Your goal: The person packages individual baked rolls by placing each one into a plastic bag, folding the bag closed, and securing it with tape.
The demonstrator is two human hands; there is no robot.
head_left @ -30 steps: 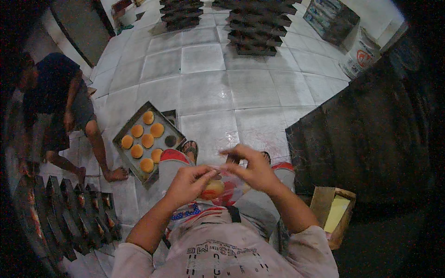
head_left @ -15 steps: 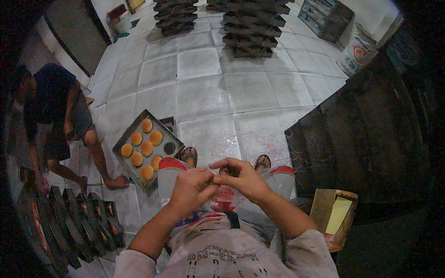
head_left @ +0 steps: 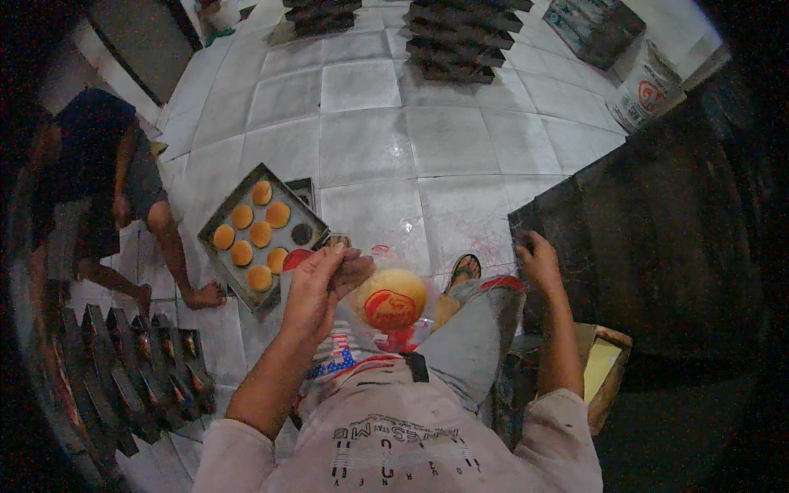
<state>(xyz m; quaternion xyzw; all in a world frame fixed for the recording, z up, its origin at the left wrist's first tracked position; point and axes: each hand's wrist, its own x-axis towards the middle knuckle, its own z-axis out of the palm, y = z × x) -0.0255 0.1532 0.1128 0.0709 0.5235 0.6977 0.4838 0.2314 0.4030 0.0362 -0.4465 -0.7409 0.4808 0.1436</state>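
My left hand (head_left: 329, 271) pinches the top of a clear plastic bag with red printing, holding a round golden bun (head_left: 390, 292) inside it, over my lap. My right hand (head_left: 534, 255) is out to the right at the edge of a dark, flat structure (head_left: 625, 246), its fingers closed; what they hold, if anything, is too small to make out. Beyond my left hand a square metal tray (head_left: 230, 264) on the floor holds several golden buns and one dark round spot.
A co-worker (head_left: 90, 164) bends at the left beside stacked dark trays (head_left: 131, 386). More tray stacks (head_left: 460, 41) stand at the back, with a printed sack (head_left: 645, 94) at back right. An open box (head_left: 606, 370) with something yellow sits by my right arm.
My hands were together on the bag; they have parted. My left hand holds the bag up, showing the bun, while my right hand has moved right to the dark structure.
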